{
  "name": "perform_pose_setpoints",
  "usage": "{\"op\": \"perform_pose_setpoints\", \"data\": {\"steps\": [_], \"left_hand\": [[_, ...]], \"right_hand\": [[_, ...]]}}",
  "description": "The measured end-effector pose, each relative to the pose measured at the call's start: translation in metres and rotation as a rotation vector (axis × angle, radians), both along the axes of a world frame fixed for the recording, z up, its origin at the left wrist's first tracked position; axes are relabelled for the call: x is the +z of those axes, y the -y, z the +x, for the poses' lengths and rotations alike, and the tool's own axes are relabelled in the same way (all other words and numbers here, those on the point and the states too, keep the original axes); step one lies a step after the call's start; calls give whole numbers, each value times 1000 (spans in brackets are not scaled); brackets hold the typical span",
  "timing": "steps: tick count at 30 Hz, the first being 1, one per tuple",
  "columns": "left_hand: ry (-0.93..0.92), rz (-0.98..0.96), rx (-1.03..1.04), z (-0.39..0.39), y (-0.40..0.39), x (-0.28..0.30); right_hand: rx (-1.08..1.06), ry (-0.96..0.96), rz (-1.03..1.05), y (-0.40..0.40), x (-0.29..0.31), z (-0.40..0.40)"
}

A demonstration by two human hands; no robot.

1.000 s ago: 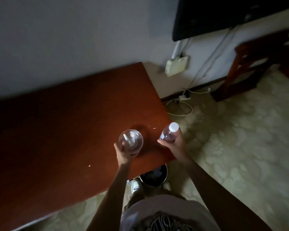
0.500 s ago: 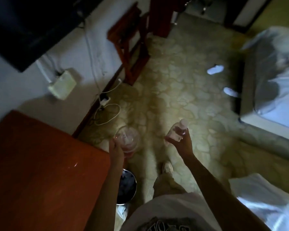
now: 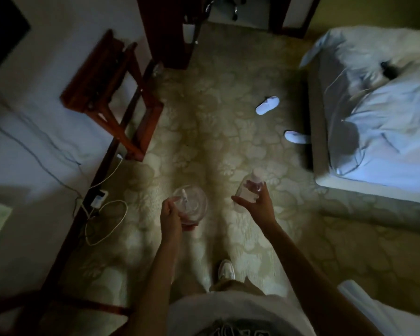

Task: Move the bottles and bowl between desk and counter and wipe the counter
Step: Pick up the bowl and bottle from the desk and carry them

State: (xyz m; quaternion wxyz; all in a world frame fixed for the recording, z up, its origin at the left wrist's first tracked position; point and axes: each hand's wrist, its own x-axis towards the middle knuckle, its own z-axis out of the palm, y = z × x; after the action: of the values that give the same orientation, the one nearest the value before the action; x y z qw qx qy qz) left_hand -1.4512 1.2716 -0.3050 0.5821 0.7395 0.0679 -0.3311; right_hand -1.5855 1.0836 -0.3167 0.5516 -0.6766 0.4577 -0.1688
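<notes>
My left hand (image 3: 171, 215) grips a clear glass bowl (image 3: 192, 202) with a small item inside, held over the patterned carpet at lower centre. My right hand (image 3: 258, 204) holds a small clear plastic bottle (image 3: 250, 186) with a white cap, its fingers curled round the body. Both are carried in the air in front of me, a short gap between them. The desk and the counter are out of view.
A wooden luggage rack (image 3: 107, 93) stands against the left wall, with a power strip and white cable (image 3: 100, 207) on the floor below. A bed (image 3: 378, 132) fills the right side, two white slippers (image 3: 268, 105) beside it. Dark wooden furniture (image 3: 170, 32) stands ahead.
The view has swung from the red-brown desk to the open carpet; both hands lifted the bowl and bottle off the desk and carry them forward into the room.
</notes>
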Motion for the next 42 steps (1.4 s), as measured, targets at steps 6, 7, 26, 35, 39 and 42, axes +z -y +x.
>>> {"op": "perform_pose_setpoints", "data": {"steps": [6,7,26,35,39,42], "left_hand": [[23,28,-151,89,124,-8],[26,29,-158,107,145,-13],[-45,-44,-298,486,578,16],[-56,-26,-266,651,805,19],[-3,-65,-216,734,893,48],[32,-57,-199,797,954,52]], "right_hand": [[-59,25,42,99,-17,65],[-67,10,60,113,-22,78],[-260,-3,26,496,5,425],[-185,37,43,745,-3,615],[-99,115,-38,849,29,705],[-64,132,-26,914,34,769]]}}
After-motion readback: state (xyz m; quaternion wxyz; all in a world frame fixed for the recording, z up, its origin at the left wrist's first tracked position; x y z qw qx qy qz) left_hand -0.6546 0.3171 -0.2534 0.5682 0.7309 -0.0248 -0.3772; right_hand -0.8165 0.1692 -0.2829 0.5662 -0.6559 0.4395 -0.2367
